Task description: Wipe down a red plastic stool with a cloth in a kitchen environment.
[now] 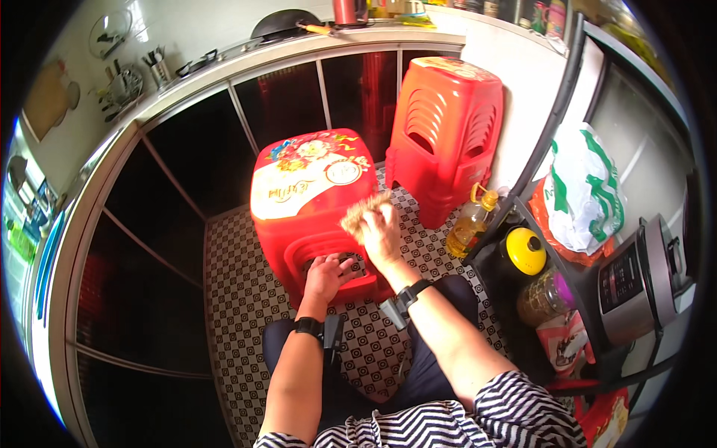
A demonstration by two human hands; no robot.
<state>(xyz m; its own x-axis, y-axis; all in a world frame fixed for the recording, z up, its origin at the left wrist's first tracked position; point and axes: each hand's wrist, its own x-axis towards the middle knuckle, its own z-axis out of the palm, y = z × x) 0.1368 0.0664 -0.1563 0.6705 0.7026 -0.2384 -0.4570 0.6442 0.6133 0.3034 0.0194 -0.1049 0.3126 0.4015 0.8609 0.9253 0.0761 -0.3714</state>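
Observation:
A red plastic stool [313,227], its seat printed with flowers and lettering, stands on the floor before me. My right hand [382,232] is shut on a crumpled tan cloth or scouring pad [358,215], which is at the right edge of the stool, just below its seat. At the slot in the stool's near side is my left hand [327,275], fingers spread, seemingly resting against the plastic; whether the fingertips hook into the slot cannot be told. Both wrists wear dark straps with grey devices.
More red stools [448,123], stacked, stand behind at the right, near an oil bottle [470,227]. A rack [535,224] at right holds a multicooker [636,280] and a plastic bag [582,190]. Dark cabinets [185,134] curve around the left and back beneath a counter bearing a wok [285,23].

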